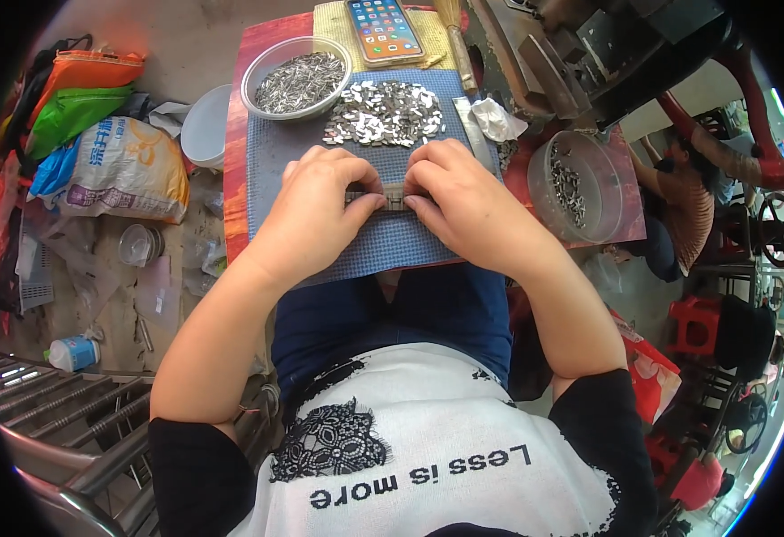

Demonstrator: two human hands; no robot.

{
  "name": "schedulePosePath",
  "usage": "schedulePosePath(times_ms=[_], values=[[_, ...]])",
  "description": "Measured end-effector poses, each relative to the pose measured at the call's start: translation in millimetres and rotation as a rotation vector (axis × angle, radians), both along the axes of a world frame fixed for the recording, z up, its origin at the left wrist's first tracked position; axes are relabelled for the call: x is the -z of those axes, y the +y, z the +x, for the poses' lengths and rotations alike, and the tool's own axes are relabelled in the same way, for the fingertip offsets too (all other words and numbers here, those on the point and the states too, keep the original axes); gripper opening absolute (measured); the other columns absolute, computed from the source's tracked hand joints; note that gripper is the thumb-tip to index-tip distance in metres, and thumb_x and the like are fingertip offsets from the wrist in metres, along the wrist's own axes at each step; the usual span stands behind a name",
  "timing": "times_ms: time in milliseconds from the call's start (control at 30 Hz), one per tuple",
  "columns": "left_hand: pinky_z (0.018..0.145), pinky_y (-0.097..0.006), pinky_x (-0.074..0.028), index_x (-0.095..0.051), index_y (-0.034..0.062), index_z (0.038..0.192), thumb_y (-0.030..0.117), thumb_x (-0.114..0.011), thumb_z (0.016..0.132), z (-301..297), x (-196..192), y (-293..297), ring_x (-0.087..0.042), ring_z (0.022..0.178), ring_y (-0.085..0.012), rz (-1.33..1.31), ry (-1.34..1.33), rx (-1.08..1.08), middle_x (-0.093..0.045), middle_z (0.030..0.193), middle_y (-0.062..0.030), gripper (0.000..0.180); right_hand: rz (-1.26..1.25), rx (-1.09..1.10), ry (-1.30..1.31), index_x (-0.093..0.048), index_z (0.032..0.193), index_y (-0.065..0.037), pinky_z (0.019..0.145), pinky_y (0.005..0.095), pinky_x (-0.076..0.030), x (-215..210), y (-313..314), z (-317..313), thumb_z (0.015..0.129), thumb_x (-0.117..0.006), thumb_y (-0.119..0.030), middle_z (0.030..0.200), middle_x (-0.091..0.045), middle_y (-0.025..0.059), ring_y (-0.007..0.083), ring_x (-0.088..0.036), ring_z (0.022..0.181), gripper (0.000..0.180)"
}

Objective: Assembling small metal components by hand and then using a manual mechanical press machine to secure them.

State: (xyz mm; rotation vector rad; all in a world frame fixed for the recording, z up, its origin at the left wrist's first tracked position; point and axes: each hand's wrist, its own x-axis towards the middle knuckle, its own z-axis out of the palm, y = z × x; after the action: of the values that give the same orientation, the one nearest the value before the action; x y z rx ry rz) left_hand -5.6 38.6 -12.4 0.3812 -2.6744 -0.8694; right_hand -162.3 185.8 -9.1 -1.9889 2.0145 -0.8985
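Shirt fills bottom centre. Left hand and right hand, fingertips clamped, pinch opposite ends of a grey strip mid-frame, likely steadying it.

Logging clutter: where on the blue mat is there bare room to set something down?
Two patches of the blue mat: between the round tub and left hand, and the near strip between the right hand and lap. Crowded: the far half, with the tub and loose pieces, the phone beyond.

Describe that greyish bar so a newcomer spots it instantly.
Find the blue mat. Below its pile of small loose pieces, the left hand and right hand meet at a greyish bar. Unlike those pieces, it is held by both hands.
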Motion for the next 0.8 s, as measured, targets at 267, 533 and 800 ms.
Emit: schedulePosePath(times_ms=[267,533,800], values=[[0.089,-0.042,-0.048,-0.077,0.0049,0.102,0.016,-0.079,0.076,12,-5,-6,-0.061,0.102,-0.0313,0.176,-0.078,-0.102,-0.071,0.099,-0.0106,0.028,0.075,0.246,-0.329,-0.067,0.089,0.001,0.078,0.0315,-0.049,-6,12,-16,0.087,-0.071,-0.008,0.089,-0.068,0.0113,0.018,-0.064,0.088,0.01],[0.088,-0.036,-0.048,-0.076,0.0026,0.097,0.011,-0.083,0.071,32,11,-5,-0.06,0.099,-0.0264,0.018,0.082,-0.155,-0.068,0.097,-0.009,0.028,-0.08,0.238,-0.066,-0.066,0.088,-0.006,0.086,0.0388,-0.041,16,3,-2,0.085,-0.074,-0.02,0.091,-0.063,0.0086,0.0294,-0.056,0.095,0.017],[0.095,-0.042,-0.045,-0.071,0.001,0.113,0.016,-0.076,0.081,18,-21,-55,-0.057,0.107,-0.0314,-0.05,0.188,-0.297,-0.068,0.105,-0.0132,0.036,-0.258,0.438,-0.366,-0.062,0.086,-0.002,0.08,0.0362,-0.045,27,4,4,0.087,-0.073,-0.015,0.085,-0.062,0.0104,0.0282,-0.057,0.087,0.017]])
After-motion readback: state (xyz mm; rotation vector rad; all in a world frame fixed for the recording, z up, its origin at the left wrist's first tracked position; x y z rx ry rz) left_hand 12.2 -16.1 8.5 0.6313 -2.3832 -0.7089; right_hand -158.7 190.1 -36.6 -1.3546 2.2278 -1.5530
